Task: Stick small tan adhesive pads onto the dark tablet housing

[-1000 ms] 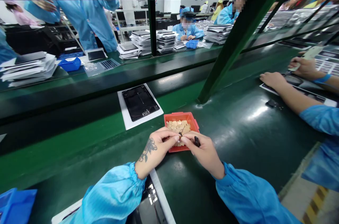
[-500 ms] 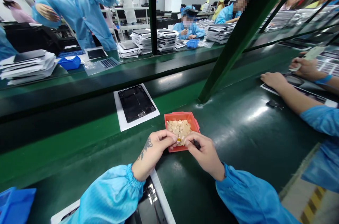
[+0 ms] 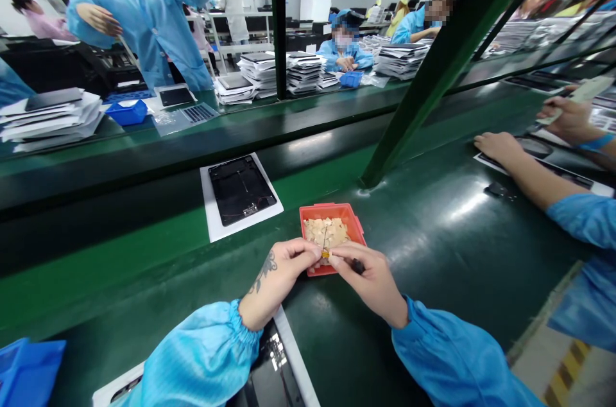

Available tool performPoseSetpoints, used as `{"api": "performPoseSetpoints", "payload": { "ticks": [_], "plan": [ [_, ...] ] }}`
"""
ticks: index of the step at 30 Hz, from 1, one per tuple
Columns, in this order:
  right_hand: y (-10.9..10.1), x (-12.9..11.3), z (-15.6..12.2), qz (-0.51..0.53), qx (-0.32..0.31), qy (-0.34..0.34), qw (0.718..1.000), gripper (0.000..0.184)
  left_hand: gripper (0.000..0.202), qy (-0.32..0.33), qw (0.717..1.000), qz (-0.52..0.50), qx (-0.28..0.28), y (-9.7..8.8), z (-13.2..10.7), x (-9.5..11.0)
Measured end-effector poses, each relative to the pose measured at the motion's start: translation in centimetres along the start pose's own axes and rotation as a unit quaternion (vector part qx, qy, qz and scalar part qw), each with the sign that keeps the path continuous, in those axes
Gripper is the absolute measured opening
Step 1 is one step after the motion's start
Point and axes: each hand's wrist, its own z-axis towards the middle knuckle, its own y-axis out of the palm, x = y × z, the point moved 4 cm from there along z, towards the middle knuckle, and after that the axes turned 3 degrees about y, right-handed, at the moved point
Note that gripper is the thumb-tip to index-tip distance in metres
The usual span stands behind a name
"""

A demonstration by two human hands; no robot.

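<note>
Chip [image 3: 326, 254] pinched tight btw fingers of left hand [image 3: 282, 269] & right hand [image 3: 373, 278], over red tray [image 3: 332, 207].

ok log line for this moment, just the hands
left hand: pinching small yellow part | right hand: pinching same part, also holds dark tool | where: over near rim of red tray | tray: tan pieces

No legible text or labels

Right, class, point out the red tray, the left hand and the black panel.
red tray [image 3: 330, 207]: head view, far rim.
left hand [image 3: 283, 266]: head view, back of hand.
black panel [image 3: 242, 189]: head view, middle of its face.
</note>
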Motion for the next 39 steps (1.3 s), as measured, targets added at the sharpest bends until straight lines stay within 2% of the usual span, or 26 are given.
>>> {"api": "performPoseSetpoints", "payload": {
  "ticks": [4,13,16,21,25,29,33,36,39],
  "plan": [
    [0.0,0.0,-0.1,-0.001,-0.027,0.016,1.000,0.016,0.020,-0.011,1.000,0.008,-0.006,0.0,0.0,0.0],
    [0.2,0.3,0.0,-0.007,-0.079,0.037,0.996,0.020,0.017,-0.021,0.999,0.024,-0.024,-0.4,0.1,-0.6],
    [0.1,0.3,0.1,-0.027,-0.064,0.028,0.997,0.017,0.016,-0.023,0.999,0.017,-0.018,-0.4,0.0,-0.9],
    [-0.5,0.7,-0.1,-0.116,0.007,0.000,0.993,0.015,0.020,-0.043,0.999,-0.026,0.019,-0.8,-0.2,-0.7],
    [-0.9,1.6,-0.4,-0.215,0.005,-0.027,0.976,0.012,0.019,-0.052,0.998,-0.017,0.037,-1.7,-0.9,-0.3],
    [-1.1,2.4,-0.3,-0.263,0.008,-0.043,0.964,0.015,0.021,-0.068,0.996,-0.011,0.051,-3.5,-2.6,-0.7],
    [-1.4,1.8,0.0,-0.260,0.047,-0.037,0.964,0.012,0.029,-0.063,0.995,-0.025,0.077,-6.0,-5.3,-1.8],
    [-1.7,0.0,0.1,-0.202,0.087,-0.055,0.974,0.013,0.045,-0.059,0.991,-0.040,0.115,-8.1,-7.8,-2.6],
    [-1.4,-1.6,0.0,-0.100,0.092,-0.014,0.991,0.024,0.062,-0.051,0.987,-0.044,0.143,-9.6,-10.5,-2.6]
  ]
}}
